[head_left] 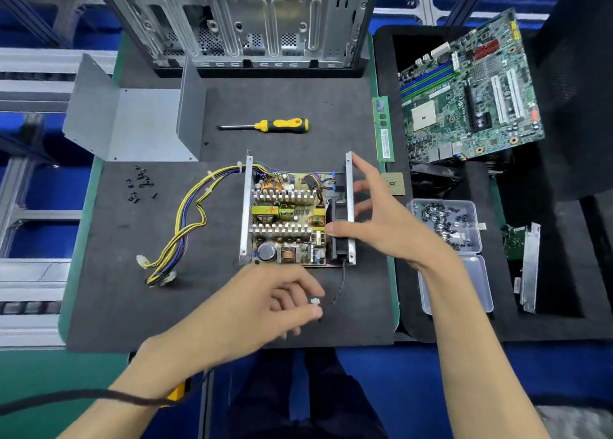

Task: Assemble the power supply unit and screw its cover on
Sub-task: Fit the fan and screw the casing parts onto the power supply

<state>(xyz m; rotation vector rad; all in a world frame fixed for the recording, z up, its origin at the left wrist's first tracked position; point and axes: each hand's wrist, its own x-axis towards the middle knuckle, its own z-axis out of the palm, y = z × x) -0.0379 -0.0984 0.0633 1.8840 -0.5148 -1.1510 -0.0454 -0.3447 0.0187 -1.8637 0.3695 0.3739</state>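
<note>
The open power supply [297,214] sits mid-mat. The right hand [381,219] steadies its black fan [338,226], fingers spread. The left hand [265,302] pinches what looks like the fan's small white plug [314,301]. Push it in straight and gently.

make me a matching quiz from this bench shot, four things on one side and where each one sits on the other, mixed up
Things:
1. screwdriver
2. loose black screws
3. cover
4. small white connector

Places:
A. pinched in the left hand
B. far left of the mat, open side up
C. beyond the power supply, lying flat
D. left of the yellow cable bundle

Pairs: 1-C, 2-D, 3-B, 4-A
</note>
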